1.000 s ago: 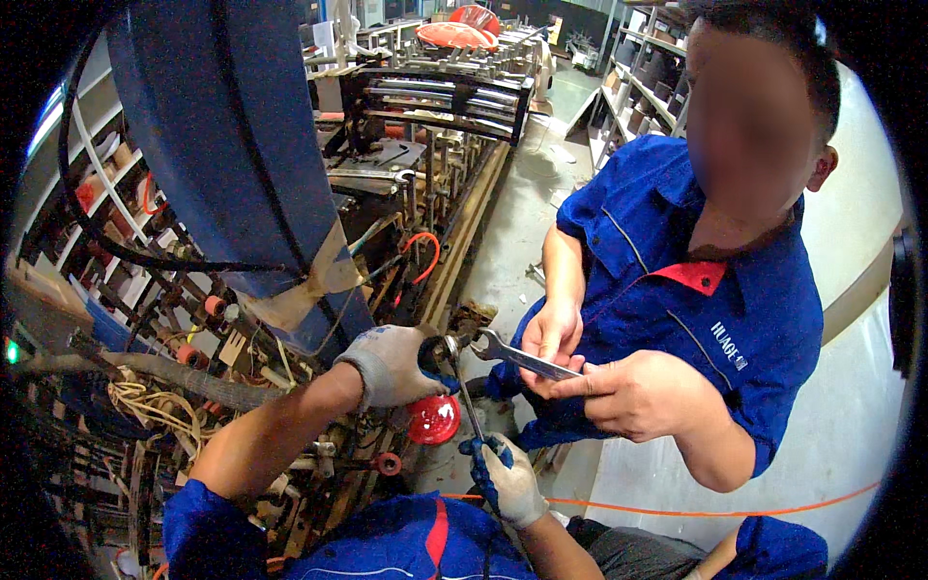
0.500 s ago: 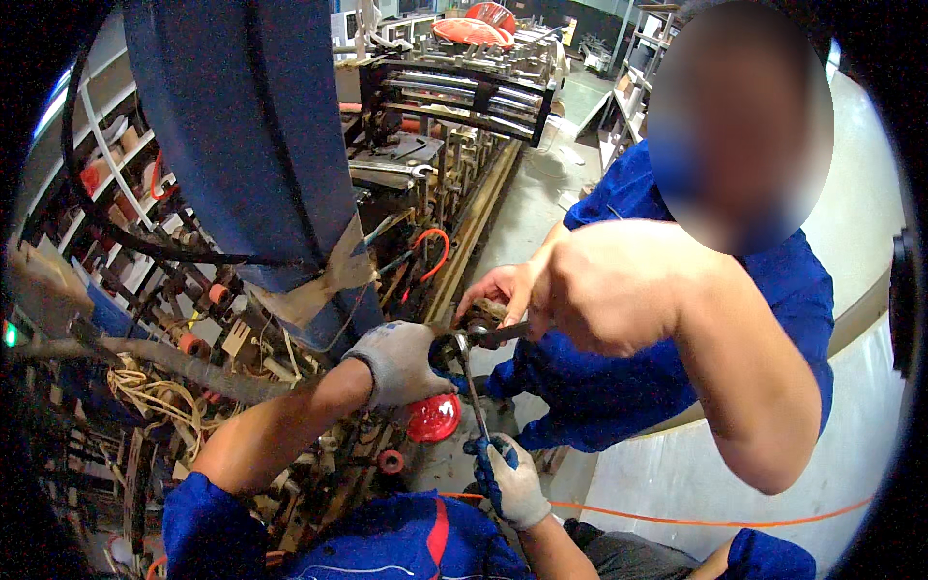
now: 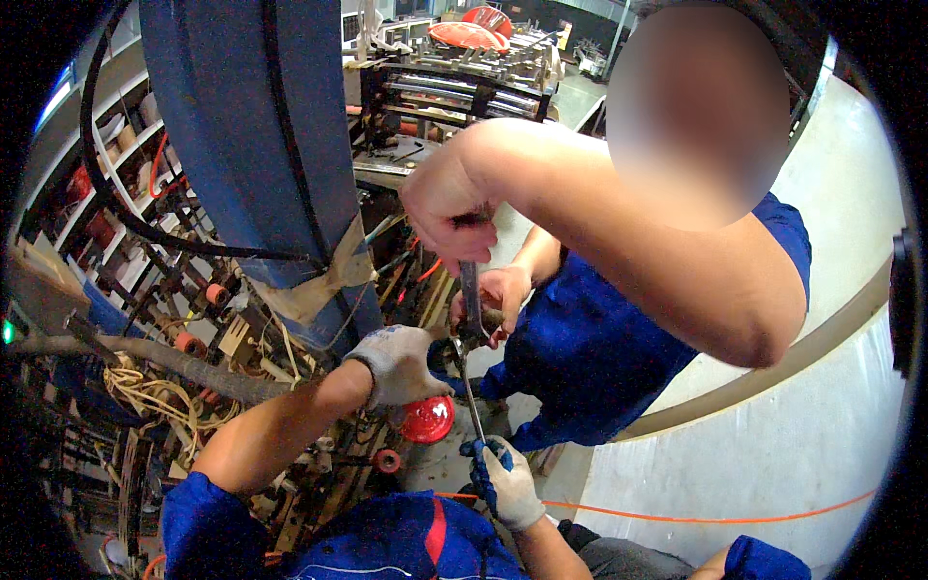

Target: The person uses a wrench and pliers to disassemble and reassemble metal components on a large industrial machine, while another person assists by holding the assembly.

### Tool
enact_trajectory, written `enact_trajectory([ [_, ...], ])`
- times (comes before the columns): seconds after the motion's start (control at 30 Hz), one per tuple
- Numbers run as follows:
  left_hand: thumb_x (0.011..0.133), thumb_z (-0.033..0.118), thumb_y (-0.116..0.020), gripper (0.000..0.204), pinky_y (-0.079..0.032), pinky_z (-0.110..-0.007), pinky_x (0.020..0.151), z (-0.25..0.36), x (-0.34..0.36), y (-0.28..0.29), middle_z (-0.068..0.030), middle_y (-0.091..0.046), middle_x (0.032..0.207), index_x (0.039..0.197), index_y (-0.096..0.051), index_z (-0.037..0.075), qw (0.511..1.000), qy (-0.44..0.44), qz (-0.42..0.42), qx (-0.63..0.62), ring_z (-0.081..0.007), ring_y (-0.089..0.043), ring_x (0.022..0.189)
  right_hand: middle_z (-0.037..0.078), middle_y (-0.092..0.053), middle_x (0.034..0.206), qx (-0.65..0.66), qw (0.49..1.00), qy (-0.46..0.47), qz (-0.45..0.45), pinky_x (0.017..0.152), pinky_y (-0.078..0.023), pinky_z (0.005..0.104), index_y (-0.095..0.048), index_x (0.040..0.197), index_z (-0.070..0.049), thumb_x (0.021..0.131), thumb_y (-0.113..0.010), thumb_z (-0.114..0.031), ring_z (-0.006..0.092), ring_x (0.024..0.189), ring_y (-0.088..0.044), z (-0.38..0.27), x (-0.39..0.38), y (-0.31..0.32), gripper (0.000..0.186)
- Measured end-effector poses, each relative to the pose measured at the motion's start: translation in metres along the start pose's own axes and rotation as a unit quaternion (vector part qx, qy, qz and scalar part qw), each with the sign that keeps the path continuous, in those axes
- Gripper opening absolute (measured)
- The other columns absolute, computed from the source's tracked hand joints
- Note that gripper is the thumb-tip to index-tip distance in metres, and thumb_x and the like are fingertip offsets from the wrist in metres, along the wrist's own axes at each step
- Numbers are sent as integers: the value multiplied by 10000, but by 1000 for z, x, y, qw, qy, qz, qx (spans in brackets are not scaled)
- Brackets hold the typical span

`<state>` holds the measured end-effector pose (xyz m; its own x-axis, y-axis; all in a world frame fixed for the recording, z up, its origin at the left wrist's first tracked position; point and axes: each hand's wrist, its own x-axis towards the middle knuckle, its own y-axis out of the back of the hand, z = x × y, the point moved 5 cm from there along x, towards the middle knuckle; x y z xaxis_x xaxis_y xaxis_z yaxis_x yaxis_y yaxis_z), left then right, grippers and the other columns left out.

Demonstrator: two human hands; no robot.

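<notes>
My right hand (image 3: 512, 486), in a white glove with blue palm coating, is closed round the lower end of a slim metal wrench (image 3: 472, 401). The wrench slants up to a dark metal part (image 3: 471, 338). My left hand (image 3: 394, 365), in the same kind of glove, is curled beside the wrench's upper end; what its fingers hold is hidden. A co-worker facing me grips an upright dark wrench (image 3: 471, 295) with one raised hand (image 3: 454, 217). The co-worker's other hand (image 3: 505, 290) is at the dark metal part.
A broad blue column (image 3: 242, 135) rises on the left, with machinery, rollers and a tan cord bundle (image 3: 159, 396) below. A red round object (image 3: 428, 420) lies under my left hand. An orange hose (image 3: 677, 517) crosses a pale curved surface (image 3: 735, 454) at right.
The co-worker's raised arm has swung left and away from me, turning the dark wrench from nearly level to upright. My hands have barely moved.
</notes>
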<state>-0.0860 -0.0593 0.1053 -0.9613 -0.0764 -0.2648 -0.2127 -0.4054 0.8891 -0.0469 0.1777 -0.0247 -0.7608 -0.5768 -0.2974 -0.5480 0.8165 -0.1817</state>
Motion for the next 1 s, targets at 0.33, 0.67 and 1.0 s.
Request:
enact_trajectory([
  [0.33, 705, 609, -804, 809, -521, -463, 995, -8, 7, -18, -233, -684, 1212, 1320, -618, 119, 997, 45, -58, -1, -391, -648, 1152, -40, -516, 734, -42, 999, 10, 32, 579, -369, 221, -657, 1111, -1, 1052, -533, -268, 56, 642, -455, -3, -6, 0, 301],
  [0.67, 708, 563, -825, 747, -526, -463, 983, 0, -1, 2, -217, -695, 1195, 1283, -646, 121, 999, 4, -22, -29, -390, -657, 1135, -41, -522, 728, 2, 1000, 2, 15, 556, -377, 218, -648, 1110, -3, 1050, -550, -247, 46, 624, -458, -2, -3, -1, 270],
  [1.0, 724, 563, -822, 724, -520, -461, 989, 5, -2, 7, -223, -694, 1185, 1281, -645, 136, 1000, -4, -8, -16, -393, -656, 1133, -40, -529, 715, -22, 999, 21, 12, 538, -368, 223, -655, 1096, -18, 1057, -536, -260, 45, 606, -459, 3, 1, 4, 273],
])
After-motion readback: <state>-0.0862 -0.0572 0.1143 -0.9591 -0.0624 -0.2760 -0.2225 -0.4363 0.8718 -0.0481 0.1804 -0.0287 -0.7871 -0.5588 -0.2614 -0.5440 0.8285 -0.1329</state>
